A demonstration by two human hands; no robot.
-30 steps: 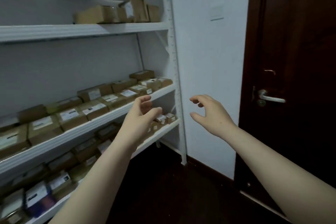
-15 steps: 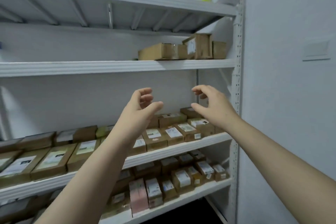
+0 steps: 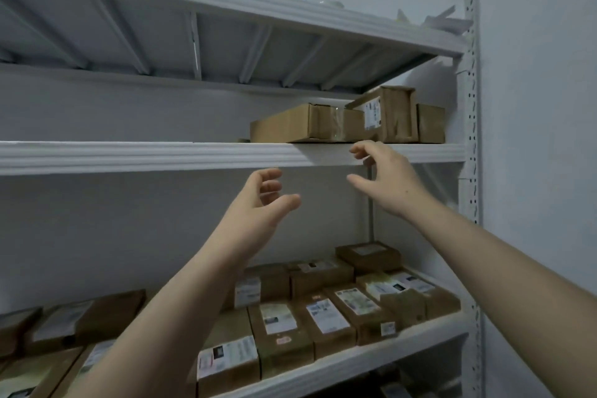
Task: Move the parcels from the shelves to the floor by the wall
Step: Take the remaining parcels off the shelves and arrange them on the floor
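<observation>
Since the earlier frame, the left hand (image 3: 258,200) had risen to just under the upper shelf (image 3: 161,155), loosely curled and empty. The right hand (image 3: 387,181), likewise relaxed and empty, was at the shelf's front edge, below the brown parcels (image 3: 307,124) resting on it.

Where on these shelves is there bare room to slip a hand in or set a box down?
The middle shelf looks bare left of the flat parcel. Its right end is crowded: that parcel, an upright parcel and a small parcel sit close together. The lower shelf is packed with labelled parcels.
</observation>
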